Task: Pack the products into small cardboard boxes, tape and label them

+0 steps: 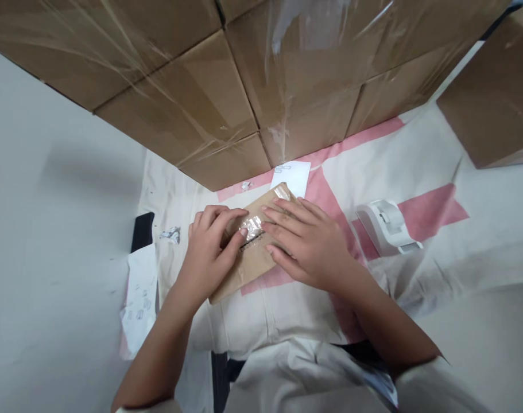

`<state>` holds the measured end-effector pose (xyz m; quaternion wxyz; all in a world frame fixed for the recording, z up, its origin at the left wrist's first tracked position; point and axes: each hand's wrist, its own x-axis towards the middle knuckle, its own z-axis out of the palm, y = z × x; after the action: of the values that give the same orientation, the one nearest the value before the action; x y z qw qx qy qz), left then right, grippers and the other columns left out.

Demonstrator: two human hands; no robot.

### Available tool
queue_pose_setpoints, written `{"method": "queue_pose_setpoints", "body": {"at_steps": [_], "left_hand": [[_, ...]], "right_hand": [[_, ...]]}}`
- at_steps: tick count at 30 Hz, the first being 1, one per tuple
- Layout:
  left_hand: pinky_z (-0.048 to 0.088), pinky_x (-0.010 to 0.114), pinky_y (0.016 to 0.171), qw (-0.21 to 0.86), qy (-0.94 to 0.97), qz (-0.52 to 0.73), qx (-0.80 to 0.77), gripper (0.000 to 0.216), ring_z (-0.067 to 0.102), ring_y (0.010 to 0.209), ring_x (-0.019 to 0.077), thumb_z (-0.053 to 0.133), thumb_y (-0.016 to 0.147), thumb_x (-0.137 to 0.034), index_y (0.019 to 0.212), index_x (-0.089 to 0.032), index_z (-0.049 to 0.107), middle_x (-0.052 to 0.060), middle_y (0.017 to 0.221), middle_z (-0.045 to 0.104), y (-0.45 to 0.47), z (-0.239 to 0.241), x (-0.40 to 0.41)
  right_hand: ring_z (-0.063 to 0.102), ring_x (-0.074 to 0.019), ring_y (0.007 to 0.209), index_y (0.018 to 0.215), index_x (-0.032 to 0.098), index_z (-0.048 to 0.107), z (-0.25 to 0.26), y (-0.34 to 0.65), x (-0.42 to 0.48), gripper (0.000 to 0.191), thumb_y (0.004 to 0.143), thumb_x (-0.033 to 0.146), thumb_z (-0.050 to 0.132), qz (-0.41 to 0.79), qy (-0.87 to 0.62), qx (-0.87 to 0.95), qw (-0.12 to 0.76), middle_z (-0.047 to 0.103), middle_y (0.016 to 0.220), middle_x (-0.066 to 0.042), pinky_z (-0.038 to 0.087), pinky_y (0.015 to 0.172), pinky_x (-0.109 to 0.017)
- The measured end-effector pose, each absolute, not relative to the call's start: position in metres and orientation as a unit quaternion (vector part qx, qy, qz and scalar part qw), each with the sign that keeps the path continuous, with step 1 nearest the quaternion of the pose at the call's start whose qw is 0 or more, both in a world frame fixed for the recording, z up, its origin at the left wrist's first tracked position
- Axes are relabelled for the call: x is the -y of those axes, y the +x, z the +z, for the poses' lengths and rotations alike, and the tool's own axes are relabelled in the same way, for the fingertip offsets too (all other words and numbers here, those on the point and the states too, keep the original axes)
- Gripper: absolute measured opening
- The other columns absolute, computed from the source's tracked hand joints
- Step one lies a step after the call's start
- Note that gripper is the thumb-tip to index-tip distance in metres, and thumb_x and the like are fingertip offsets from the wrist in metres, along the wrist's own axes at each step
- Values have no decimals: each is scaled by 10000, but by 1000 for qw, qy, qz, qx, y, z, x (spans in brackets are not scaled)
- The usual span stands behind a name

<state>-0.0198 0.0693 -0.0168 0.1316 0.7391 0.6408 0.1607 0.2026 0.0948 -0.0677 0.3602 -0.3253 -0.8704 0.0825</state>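
Note:
A small flat brown cardboard parcel lies on a white and pink cloth. A strip of clear tape runs across its top. My left hand rests on the parcel's left side, its fingers curled and pressing on the tape. My right hand lies flat on the parcel's right side with its fingers stretched out and together, holding it down.
A stack of large cardboard boxes wrapped in clear film stands close behind the parcel. A white label printer sits to the right, a white label sheet behind the parcel, paper scraps and a printed slip at left.

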Motion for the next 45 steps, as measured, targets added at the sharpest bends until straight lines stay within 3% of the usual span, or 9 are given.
{"method": "queue_pose_setpoints", "body": {"at_steps": [8, 13, 16, 20, 24, 27, 30, 38, 45], "left_hand": [[394, 533, 1105, 75, 804, 91, -583, 997, 492, 1386, 394, 633, 823, -774, 1592, -262, 259, 163, 1563, 474, -32, -15, -38], [434, 547, 1068, 18, 809, 37, -586, 1114, 500, 1385, 429, 651, 769, -812, 1625, -256, 204, 181, 1576, 462, -59, -21, -18], [447, 547, 1062, 13, 803, 36, -595, 1106, 515, 1372, 431, 664, 769, -792, 1621, -254, 208, 182, 1555, 486, -75, -25, -14], [439, 556, 1069, 17, 799, 39, -600, 1051, 507, 1379, 429, 633, 797, -778, 1616, -267, 216, 178, 1561, 475, -84, -27, -13], [417, 570, 1091, 28, 797, 46, -601, 1045, 489, 1390, 424, 637, 795, -773, 1616, -289, 209, 162, 1578, 453, -84, -29, -14], [413, 577, 1091, 35, 796, 44, -602, 1039, 473, 1399, 422, 652, 798, -758, 1620, -306, 204, 157, 1575, 448, -82, -30, -14], [417, 589, 1080, 54, 794, 35, -605, 1034, 464, 1399, 422, 667, 800, -754, 1621, -327, 206, 159, 1576, 436, -83, -26, -14], [349, 544, 1190, 264, 729, 109, -622, 577, 462, 1427, 351, 523, 963, -650, 1449, -341, 542, 84, 1538, 531, -71, 21, -51], [556, 442, 950, 474, 588, 307, -578, 693, 723, 1008, 285, 785, 786, -609, 1310, -180, 640, 99, 998, 783, -16, 23, -125]], "right_hand": [[314, -370, 1536, 1521, 217, 396, -61, 199, -72, 669, 927, 438, 611, 242, -315, 772, 496, 365, 1617, -172, 313, 1240, -640], [404, -303, 1501, 1559, 282, 313, -71, 202, -81, 623, 1007, 520, 474, 411, -346, 685, 491, 346, 1634, -146, 502, 1122, -513], [469, -383, 1428, 1549, 179, 358, -91, 203, -119, 667, 973, 445, 568, 337, -550, 658, 387, 465, 1551, -224, 464, 1108, -584], [249, -558, 1510, 1554, 64, 396, -125, 196, -172, 871, 854, 416, 776, 114, -633, 750, 156, 360, 1615, -327, 209, 1166, -738], [513, -443, 1346, 1409, 49, 549, -144, 187, -197, 455, 1002, 252, 546, 30, -558, 818, 136, 601, 1404, -299, 363, 1094, -588], [666, -334, 1081, 1189, 71, 662, -142, 189, -194, 312, 992, 84, 421, 32, -542, 826, 152, 732, 1127, -222, 482, 937, -443], [687, -288, 1066, 1142, 96, 684, -137, 198, -182, 329, 1004, 71, 386, 29, -527, 828, 191, 745, 1128, -189, 529, 909, -392], [595, -272, 1384, 1330, 259, 643, -124, 207, -160, 399, 1010, 84, 480, 7, -238, 768, 595, 721, 1326, -92, 586, 1069, -548], [558, -288, 1419, 1204, 321, 705, -113, 214, -141, 247, 983, 255, 617, 64, -169, 795, 579, 697, 1368, -55, 581, 1067, -580]]}}
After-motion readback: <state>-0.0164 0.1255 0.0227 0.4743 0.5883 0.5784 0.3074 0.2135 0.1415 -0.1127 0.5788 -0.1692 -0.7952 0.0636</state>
